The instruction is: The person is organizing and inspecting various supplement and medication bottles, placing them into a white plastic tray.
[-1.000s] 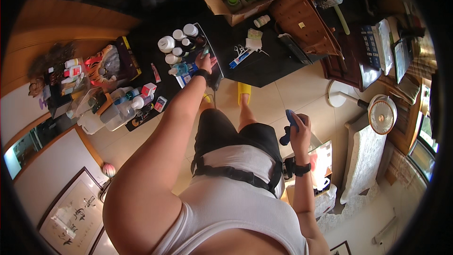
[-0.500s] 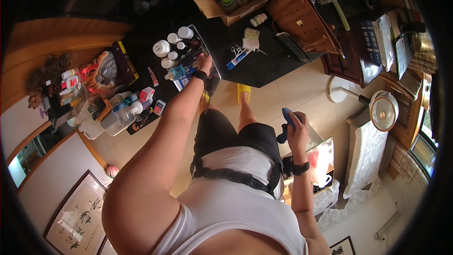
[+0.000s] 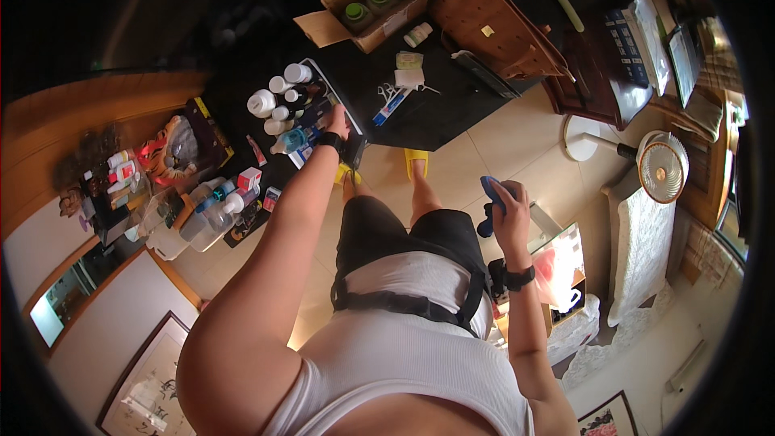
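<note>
My left hand point(image 3: 337, 123) reaches to the near right part of a pale-rimmed tray point(image 3: 327, 79) on the black table. The tray holds several white-capped bottles point(image 3: 263, 102), a clear blue bottle point(image 3: 289, 141) and dark boxes. How its fingers close there is hidden. Out over the floor on the right, my right hand point(image 3: 512, 216) is closed around a bunched blue cloth-like item point(image 3: 491, 189), which sticks out above and below the fingers. Its exact kind is unclear.
A cardboard box point(image 3: 395, 32) with green-lidded jars and a brown leather bag point(image 3: 484, 20) stand at the back. Scissors and a blue-white packet point(image 3: 391, 106) lie before them. Plastic containers point(image 3: 206, 222) crowd the left. A fan point(image 3: 662, 168) stands right.
The view has shifted, so the table things appear further left. My left hand stays at the tray; my right hand keeps hold of the blue cloth-like item.
</note>
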Tool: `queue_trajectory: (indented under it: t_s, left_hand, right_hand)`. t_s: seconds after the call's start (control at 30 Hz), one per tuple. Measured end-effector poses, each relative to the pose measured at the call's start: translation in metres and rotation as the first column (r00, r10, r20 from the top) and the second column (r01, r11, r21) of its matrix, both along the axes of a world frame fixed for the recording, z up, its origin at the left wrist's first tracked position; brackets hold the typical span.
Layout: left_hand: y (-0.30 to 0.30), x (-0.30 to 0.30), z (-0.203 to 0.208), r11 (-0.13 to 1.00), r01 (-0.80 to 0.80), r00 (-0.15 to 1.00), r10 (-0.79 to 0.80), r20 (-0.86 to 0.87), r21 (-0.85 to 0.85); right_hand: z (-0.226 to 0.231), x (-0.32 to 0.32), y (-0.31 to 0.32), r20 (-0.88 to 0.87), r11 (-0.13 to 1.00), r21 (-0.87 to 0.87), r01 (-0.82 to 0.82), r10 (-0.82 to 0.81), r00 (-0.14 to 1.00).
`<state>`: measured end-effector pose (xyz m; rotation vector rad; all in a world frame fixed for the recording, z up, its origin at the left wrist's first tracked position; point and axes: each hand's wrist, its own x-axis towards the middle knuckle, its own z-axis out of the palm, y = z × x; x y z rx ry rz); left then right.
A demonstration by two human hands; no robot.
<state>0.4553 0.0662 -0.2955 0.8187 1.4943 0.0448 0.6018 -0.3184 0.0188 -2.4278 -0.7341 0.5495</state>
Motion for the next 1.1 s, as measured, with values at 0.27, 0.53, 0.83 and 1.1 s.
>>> queue_trajectory:
  t_s: [0.27,0.53,0.83,1.1]
  left_hand:
    - [-0.054,0.057,0.085,0.158,0.569,0.754,-0.491,-0.436,0.807]
    - [-0.051,0.159,0.081,-0.293,0.604,0.522,-0.556,-0.646,0.741]
    - [-0.046,0.180,0.041,-0.231,0.827,0.342,-0.515,-0.786,0.512]
    - [-0.048,0.160,0.067,0.039,0.662,0.639,-0.550,-0.537,0.748]
  right_hand:
    - [-0.015,0.000,-0.020,0.008,0.998,0.021,0.059,-0.059,0.998]
    - [-0.015,-0.002,-0.051,-0.032,0.994,-0.029,0.107,-0.108,0.994]
    - [-0.011,-0.001,-0.093,-0.016,0.975,-0.073,0.208,-0.209,0.978]
    - [-0.006,0.005,-0.088,0.016,0.987,0.004,0.162,-0.163,0.987]
